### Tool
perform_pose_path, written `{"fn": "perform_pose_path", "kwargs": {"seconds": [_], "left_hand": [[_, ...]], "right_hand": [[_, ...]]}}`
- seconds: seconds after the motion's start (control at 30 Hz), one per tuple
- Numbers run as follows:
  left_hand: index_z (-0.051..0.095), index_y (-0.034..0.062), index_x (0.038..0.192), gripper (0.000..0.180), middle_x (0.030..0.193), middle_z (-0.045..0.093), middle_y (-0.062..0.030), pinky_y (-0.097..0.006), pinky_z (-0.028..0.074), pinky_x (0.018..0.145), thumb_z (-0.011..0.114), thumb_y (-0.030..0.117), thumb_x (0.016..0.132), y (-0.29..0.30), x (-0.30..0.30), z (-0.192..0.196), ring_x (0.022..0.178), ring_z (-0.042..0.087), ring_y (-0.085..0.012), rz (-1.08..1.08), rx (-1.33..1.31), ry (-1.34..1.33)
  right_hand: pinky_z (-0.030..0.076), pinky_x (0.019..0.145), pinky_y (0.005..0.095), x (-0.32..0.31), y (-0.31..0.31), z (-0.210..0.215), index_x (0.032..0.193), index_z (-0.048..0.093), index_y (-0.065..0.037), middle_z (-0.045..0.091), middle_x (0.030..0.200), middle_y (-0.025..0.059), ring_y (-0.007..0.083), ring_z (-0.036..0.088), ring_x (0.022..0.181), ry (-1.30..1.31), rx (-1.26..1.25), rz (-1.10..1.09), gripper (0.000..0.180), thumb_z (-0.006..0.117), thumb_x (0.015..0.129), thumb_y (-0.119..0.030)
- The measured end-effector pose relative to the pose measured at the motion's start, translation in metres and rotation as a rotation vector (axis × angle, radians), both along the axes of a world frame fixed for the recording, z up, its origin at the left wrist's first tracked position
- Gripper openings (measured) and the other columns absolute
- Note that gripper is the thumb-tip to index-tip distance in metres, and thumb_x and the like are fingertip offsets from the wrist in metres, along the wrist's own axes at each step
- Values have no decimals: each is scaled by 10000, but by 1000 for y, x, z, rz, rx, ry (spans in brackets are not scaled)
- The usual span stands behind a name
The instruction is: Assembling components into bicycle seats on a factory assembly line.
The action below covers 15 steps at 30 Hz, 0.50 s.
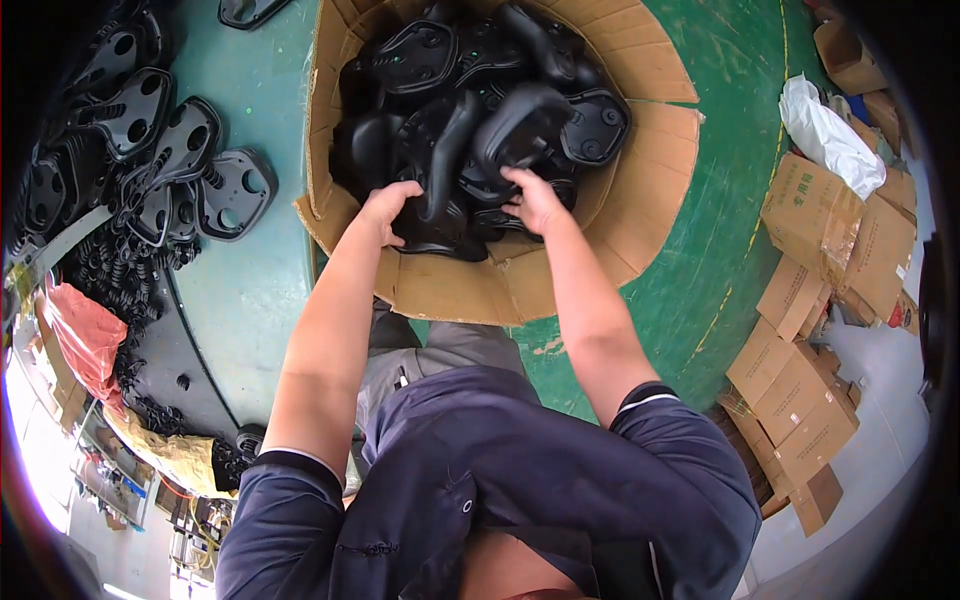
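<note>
Big open carton [655,190] heaped with black moulded parts [415,58]
Inside its near wall, a long curved part [446,150] sits at the left hand [386,210], a rounded part [520,122] at the right hand [541,204]; from where I stand, I can't tell whether the fingers [404,189] grip or merely touch.

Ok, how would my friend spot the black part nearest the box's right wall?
Find the big open cardboard box. Inside, beyond the right hand, lies the rightmost black part. Its flat face shows small holes, unlike the rounded part left of it.
</note>
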<state>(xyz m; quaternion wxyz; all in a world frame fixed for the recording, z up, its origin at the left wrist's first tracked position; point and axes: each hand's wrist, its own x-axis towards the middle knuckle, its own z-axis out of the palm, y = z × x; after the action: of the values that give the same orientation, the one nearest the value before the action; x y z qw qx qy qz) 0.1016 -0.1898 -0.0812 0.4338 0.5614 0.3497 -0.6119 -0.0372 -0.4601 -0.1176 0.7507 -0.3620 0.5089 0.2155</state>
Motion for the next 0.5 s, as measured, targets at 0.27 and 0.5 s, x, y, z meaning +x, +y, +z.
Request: {"fn": "perform_pose_path", "kwargs": {"seconds": [0.27,0.5], "left_hand": [[185,198,1731,1133,1736,319,-150,-721,293,1200,758,295,759,-8,22,-4,1583,305,-391,-342,-57,-115],[696,133,1143,337,1119,731,-79,-609,505,1010,627,292,854,9,-26,-20,1118,667,-288,224,-21,-183]], "right_hand": [[459,1034,516,-3,11,-8,1232,676,-159,658,1316,51,279,563,1233,-53,-29,-4,398,761,849,-225],[552,863,424,-35,36,15,1195,683,-101,711,1154,60,239,671,1040,-127,-137,81,355,728,847,-151]]}}
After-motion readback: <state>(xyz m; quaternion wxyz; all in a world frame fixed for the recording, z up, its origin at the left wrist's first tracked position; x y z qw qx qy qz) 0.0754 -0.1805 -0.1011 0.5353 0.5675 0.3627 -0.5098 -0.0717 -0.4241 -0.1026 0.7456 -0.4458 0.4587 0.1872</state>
